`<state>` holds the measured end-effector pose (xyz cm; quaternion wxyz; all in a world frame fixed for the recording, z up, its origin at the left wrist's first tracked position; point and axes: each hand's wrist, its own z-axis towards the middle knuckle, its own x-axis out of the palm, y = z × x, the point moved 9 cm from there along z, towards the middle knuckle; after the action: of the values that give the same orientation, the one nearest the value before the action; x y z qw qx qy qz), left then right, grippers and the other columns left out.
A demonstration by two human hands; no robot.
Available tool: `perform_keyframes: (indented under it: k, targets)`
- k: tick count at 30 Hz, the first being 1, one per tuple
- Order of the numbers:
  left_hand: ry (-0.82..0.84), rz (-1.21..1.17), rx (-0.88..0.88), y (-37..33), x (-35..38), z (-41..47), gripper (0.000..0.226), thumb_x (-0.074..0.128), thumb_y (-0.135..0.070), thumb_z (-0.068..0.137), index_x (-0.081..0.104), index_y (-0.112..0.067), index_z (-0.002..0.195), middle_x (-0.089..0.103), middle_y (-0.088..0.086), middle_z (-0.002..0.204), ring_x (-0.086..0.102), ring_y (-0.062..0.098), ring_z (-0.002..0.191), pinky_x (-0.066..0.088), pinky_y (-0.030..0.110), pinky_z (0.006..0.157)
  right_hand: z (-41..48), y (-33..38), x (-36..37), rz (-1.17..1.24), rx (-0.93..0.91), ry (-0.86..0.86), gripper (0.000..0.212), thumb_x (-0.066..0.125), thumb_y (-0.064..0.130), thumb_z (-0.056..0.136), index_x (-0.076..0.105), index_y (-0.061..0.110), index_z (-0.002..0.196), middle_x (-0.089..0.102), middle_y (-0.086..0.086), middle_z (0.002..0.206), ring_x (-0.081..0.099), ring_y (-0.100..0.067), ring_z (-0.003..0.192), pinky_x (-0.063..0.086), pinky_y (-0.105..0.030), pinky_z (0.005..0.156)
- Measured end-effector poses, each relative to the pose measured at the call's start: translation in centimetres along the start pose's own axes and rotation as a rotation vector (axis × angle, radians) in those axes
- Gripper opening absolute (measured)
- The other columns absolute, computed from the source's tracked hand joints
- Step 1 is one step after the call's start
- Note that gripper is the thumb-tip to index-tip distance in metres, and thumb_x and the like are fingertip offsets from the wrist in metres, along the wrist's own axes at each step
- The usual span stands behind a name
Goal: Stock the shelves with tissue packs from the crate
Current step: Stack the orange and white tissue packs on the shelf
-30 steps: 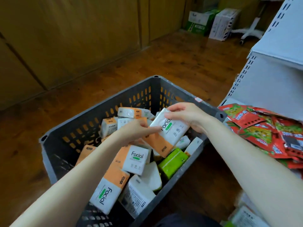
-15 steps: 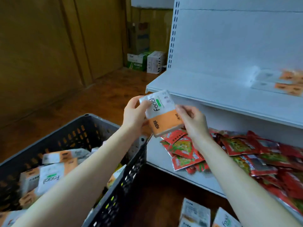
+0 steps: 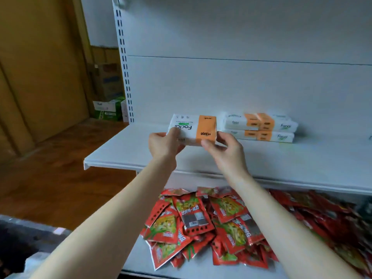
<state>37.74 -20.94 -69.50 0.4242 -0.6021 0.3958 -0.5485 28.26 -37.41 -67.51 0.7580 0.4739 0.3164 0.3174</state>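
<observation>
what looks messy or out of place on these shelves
The red foil snack packets on the white lower shelf lie in a loose, overlapping heap, tilted every way. The white-and-orange tissue pack held by the left hand and right hand shows its print upside down. Stacked tissue packs beside it sit tidy.

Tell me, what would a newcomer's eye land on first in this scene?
First, the white-and-orange tissue pack, gripped at its ends by the left hand and right hand over the white shelf. To its right, further back on that shelf, sits a stack of matching packs. Below, a heap of red snack packets spreads across the lower shelf.
</observation>
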Motion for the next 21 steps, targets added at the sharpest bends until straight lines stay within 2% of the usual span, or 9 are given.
perform_keyframes:
  k: [2, 4, 7, 9, 13, 16, 18, 21]
  targets:
    - [-0.002, 0.128, -0.012, 0.9, 1.3, 1.7, 0.009, 0.06, -0.008, 0.08, 0.057, 0.0, 0.077, 0.051, 0.014, 0.073, 0.049, 0.026, 0.061, 0.052, 0.026, 0.054, 2.0, -0.6, -0.1, -0.188, -0.012, 0.045, 0.026, 0.067, 0.021, 0.082, 0.064, 0.008, 0.104, 0.067, -0.003, 0.099, 0.059, -0.015, 0.09, 0.042, -0.024, 0.073]
    - [0.036, 0.333, -0.002, 1.7, 2.4, 3.2, 0.02, 0.058, -0.016, 0.082, 0.049, -0.005, 0.068, 0.044, 0.01, 0.064, 0.042, 0.023, 0.059, 0.041, 0.027, 0.057, 4.0, -1.6, 0.0, -0.333, -0.003, 0.073, 0.021, 0.062, 0.021, 0.086, 0.064, 0.005, 0.098, 0.065, -0.007, 0.092, 0.054, -0.019, 0.083, 0.036, -0.026, 0.062]
    - [0.151, 0.673, 0.1, 2.1, 4.3, 4.5, 0.043, 0.057, -0.026, 0.086, 0.032, -0.013, 0.054, 0.029, 0.004, 0.053, 0.028, 0.021, 0.048, 0.021, 0.025, 0.047, 6.6, -3.0, 0.1, -0.499, 0.036, 0.091, 0.021, 0.058, 0.024, 0.089, 0.061, 0.003, 0.093, 0.065, -0.015, 0.098, 0.056, -0.027, 0.09, 0.029, -0.026, 0.063]
    - [0.204, 0.801, 0.16, 2.4, 5.2, 5.2, 0.045, 0.062, -0.03, 0.085, 0.035, -0.014, 0.053, 0.034, 0.002, 0.052, 0.032, 0.017, 0.047, 0.021, 0.028, 0.045, 8.0, -3.9, 0.1, -0.592, 0.051, 0.101, 0.019, 0.058, 0.026, 0.089, 0.055, 0.009, 0.081, 0.065, -0.017, 0.099, 0.058, -0.031, 0.095, 0.028, -0.026, 0.064]
    - [0.221, 0.98, 0.231, 2.5, 6.5, 6.9, 0.035, 0.065, -0.026, 0.083, 0.041, -0.013, 0.061, 0.043, -0.001, 0.059, 0.041, 0.021, 0.061, 0.025, 0.027, 0.047, 10.0, -5.4, -0.5, -0.723, 0.105, 0.103, 0.023, 0.058, 0.035, 0.088, 0.052, 0.014, 0.08, 0.065, -0.011, 0.099, 0.059, -0.03, 0.098, 0.032, -0.026, 0.066]
    - [0.192, 0.993, 0.27, 2.4, 7.5, 7.8, 0.011, 0.058, -0.02, 0.086, 0.053, -0.011, 0.084, 0.053, 0.002, 0.078, 0.047, 0.023, 0.078, 0.033, 0.028, 0.059, 11.1, -6.2, -0.9, -0.761, 0.133, 0.057, 0.029, 0.059, 0.041, 0.086, 0.049, 0.018, 0.071, 0.064, -0.009, 0.092, 0.06, -0.03, 0.098, 0.033, -0.026, 0.066]
    - [0.167, 0.966, 0.251, 2.8, 7.9, 8.3, 0.013, 0.055, -0.021, 0.088, 0.046, -0.015, 0.095, 0.052, 0.001, 0.09, 0.046, 0.021, 0.084, 0.033, 0.026, 0.067, 11.7, -6.6, -1.1, -0.77, 0.145, 0.03, 0.028, 0.059, 0.042, 0.086, 0.05, 0.019, 0.073, 0.067, -0.009, 0.096, 0.06, -0.029, 0.097, 0.033, -0.026, 0.066]
    - [0.129, 0.929, 0.234, 3.1, 8.4, 8.9, 0.018, 0.055, -0.021, 0.088, 0.04, -0.016, 0.097, 0.051, 0.001, 0.093, 0.046, 0.022, 0.086, 0.035, 0.028, 0.069, 12.4, -7.2, -1.2, -0.791, 0.148, 0.007, 0.023, 0.056, 0.04, 0.088, 0.057, 0.019, 0.079, 0.068, -0.01, 0.1, 0.061, -0.03, 0.097, 0.034, -0.026, 0.068]
